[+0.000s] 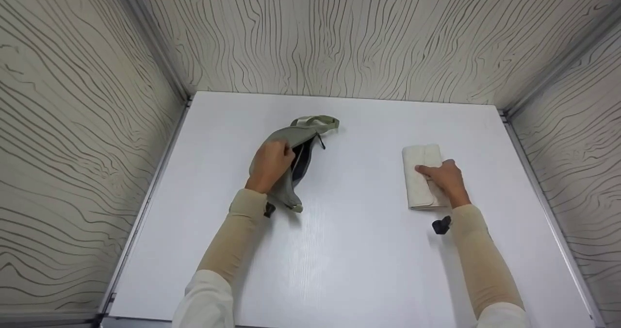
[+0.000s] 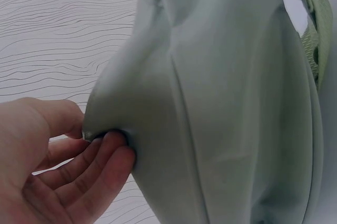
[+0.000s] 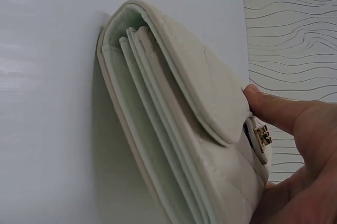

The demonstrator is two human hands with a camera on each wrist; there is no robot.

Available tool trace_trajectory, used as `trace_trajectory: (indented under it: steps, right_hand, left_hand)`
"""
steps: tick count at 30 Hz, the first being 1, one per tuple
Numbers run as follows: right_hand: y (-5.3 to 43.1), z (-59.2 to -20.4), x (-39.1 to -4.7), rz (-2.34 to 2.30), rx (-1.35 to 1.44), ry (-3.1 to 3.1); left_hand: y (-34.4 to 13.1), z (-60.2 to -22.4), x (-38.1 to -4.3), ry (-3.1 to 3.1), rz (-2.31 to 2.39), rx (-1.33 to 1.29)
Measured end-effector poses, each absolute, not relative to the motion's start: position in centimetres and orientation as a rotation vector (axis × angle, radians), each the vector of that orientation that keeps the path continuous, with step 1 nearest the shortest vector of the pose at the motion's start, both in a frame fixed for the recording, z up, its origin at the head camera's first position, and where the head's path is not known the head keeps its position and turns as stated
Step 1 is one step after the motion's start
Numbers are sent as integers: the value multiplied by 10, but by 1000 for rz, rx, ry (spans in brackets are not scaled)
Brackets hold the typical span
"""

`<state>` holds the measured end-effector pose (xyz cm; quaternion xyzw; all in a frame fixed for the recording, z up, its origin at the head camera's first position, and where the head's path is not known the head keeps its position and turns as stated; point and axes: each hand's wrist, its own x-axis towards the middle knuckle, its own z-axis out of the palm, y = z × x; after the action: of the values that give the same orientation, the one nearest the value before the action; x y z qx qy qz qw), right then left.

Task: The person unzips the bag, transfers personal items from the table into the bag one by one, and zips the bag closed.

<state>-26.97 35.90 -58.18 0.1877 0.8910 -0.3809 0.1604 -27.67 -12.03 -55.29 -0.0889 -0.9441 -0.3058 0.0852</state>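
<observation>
On the left of the table in the head view is a grey-green belt bag (image 1: 291, 135), its zipped mouth gaping and its dark lining (image 1: 302, 159) showing. My left hand (image 1: 272, 162) pinches the edge of the mouth between thumb and fingers; the left wrist view shows the fabric (image 2: 210, 87) pulled out to a point there. Toward the right, my right hand (image 1: 447, 176) grips a cream quilted wallet (image 1: 415, 185), thumb on top near the flap. In the right wrist view the wallet's gold clasp (image 3: 263, 136) and layered inner pockets (image 3: 152, 92) show from the end.
The bag's green webbing strap (image 1: 326, 120) lies bunched at its far end. Around the white table (image 1: 349, 250) stand wood-grain panels (image 1: 310, 37) on the left, back and right, with metal rails at the corners. Small black camera parts (image 1: 441, 225) stick out under the wrists.
</observation>
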Motion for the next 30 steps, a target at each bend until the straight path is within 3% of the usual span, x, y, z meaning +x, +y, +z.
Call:
trace_trajectory:
  steps: [30]
  right_hand:
    - [351, -577, -271, -1204, 554, 2561]
  left_hand:
    - [-120, -552, -277, -2797, -928, -276]
